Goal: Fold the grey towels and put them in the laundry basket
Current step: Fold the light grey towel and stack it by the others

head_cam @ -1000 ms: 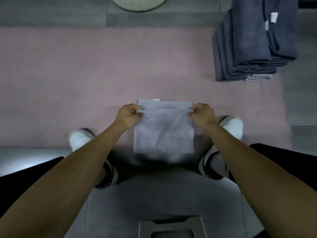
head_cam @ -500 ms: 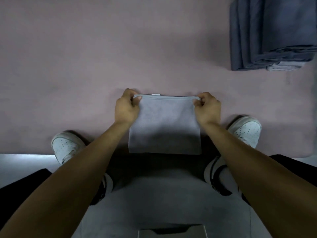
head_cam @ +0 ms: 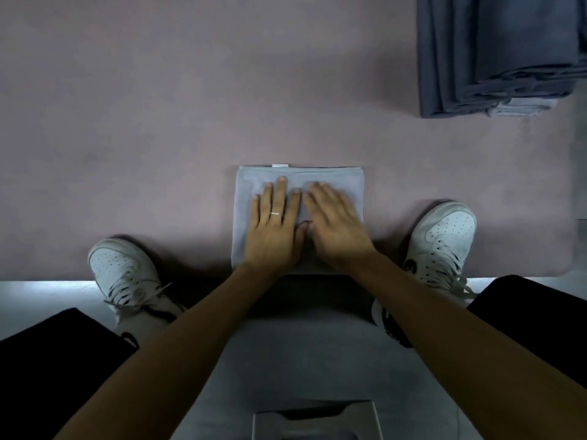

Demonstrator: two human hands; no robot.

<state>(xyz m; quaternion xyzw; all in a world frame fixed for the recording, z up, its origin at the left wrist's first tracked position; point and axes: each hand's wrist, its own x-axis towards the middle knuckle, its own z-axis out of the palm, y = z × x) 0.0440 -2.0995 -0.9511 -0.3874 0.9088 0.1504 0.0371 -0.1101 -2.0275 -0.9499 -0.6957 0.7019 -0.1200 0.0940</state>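
Head view, looking straight down: a folded light grey towel (head_cam: 251, 198) lies flat on the pink mat (head_cam: 158, 122), between two white sneakers (head_cam: 122, 268). Both hands press on it side by side, palms down. The left hand (head_cam: 274, 231) has its fingers (head_cam: 281, 198) straight and slightly spread, a ring on one; the right hand (head_cam: 336, 228) lies flat, fingers straight and close together, slightly blurred. A stack of darker grey folded towels (head_cam: 495, 52) sits well apart at the mat's far right.
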